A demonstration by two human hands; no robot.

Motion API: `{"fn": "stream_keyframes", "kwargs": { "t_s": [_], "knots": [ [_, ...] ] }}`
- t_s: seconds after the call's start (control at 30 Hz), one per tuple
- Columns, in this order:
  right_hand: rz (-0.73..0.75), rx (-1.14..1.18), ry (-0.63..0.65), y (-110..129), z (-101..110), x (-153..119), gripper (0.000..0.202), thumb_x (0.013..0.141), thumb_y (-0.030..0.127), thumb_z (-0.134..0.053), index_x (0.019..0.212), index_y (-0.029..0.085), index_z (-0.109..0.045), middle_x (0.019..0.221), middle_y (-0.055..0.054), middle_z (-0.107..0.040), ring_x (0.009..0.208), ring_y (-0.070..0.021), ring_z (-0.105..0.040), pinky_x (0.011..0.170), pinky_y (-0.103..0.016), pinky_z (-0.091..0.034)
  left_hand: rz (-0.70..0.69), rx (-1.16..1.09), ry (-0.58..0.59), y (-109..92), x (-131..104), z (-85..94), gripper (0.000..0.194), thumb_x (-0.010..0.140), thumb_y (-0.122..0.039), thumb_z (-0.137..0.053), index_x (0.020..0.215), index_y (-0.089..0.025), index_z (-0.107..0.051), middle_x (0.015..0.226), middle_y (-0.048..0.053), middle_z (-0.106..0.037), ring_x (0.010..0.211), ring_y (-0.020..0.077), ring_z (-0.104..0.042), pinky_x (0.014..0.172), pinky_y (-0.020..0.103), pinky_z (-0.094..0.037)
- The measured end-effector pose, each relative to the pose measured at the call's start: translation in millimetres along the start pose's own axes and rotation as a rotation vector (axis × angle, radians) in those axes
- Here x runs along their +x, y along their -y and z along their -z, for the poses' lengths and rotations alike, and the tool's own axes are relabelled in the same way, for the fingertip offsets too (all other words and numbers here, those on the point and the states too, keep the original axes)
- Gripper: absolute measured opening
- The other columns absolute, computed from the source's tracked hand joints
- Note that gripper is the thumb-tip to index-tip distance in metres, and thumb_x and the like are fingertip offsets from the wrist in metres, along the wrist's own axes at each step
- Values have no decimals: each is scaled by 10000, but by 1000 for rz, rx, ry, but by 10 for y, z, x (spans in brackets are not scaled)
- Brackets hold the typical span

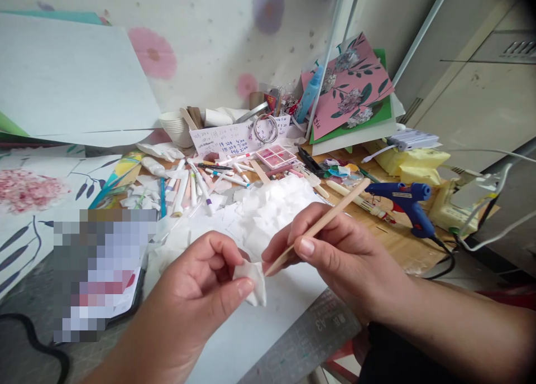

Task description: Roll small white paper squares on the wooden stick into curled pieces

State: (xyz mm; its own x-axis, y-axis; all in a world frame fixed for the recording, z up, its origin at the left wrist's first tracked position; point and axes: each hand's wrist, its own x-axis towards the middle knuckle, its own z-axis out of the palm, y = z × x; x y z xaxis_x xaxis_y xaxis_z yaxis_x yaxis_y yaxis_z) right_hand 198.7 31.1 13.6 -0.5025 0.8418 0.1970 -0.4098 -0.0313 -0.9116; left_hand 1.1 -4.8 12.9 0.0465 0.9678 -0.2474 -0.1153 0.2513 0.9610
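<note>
Between thumb and fingers, my left hand point(209, 286) pinches a small folded piece of white tissue point(254, 283). My right hand point(330, 244) grips a thin wooden stick point(339, 207) like a pen, its pointed lower end at the right edge of the tissue. Both hands are close together above a white sheet of paper point(272, 328). Behind them lies a loose heap of white tissue pieces point(280, 202).
A blue glue gun point(406, 197) lies at the right, its cord running off the table. Markers point(201, 186), a pink palette point(276, 157) and paper cups point(175, 128) stand or lie behind. A blurred phone point(104, 278) is at the left, on a grey cutting mat point(310, 339).
</note>
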Motion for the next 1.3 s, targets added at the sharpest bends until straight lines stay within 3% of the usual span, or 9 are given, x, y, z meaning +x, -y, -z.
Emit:
{"fn": "stream_keyframes", "kwargs": {
  "t_s": [0.23, 1.07, 1.3],
  "knots": [
    [38, 71, -2, 31, -4, 3, 61, 943, 227, -633, 895, 199, -609, 943, -42, -758, 870, -173, -752, 817, -337, -592, 65, -31, 12, -4, -11, -31, 212, 679, -218, -810, 848, -259, -689, 693, -22, -701, 670, 170, -600, 622, 252, -455],
    [55, 16, 20, 34, -39, -28, 63, 954, 215, -620, 917, 165, -614, 916, -51, -735, 840, -131, -734, 788, -270, -583, -32, 123, 97, 101, -12, 85, 175, 739, -218, -768, 853, -267, -644, 692, -78, -593, 642, 112, -517, 570, 179, -439],
    [43, 17, 35, 53, -48, -36, 75, 965, 217, -606, 914, 163, -611, 928, -56, -741, 846, -116, -729, 811, -253, -573, -61, 239, 151, 70, 30, 93, 146, 824, -248, -718, 918, -269, -608, 787, -66, -672, 719, 113, -617, 611, 161, -476]
  ]
}}
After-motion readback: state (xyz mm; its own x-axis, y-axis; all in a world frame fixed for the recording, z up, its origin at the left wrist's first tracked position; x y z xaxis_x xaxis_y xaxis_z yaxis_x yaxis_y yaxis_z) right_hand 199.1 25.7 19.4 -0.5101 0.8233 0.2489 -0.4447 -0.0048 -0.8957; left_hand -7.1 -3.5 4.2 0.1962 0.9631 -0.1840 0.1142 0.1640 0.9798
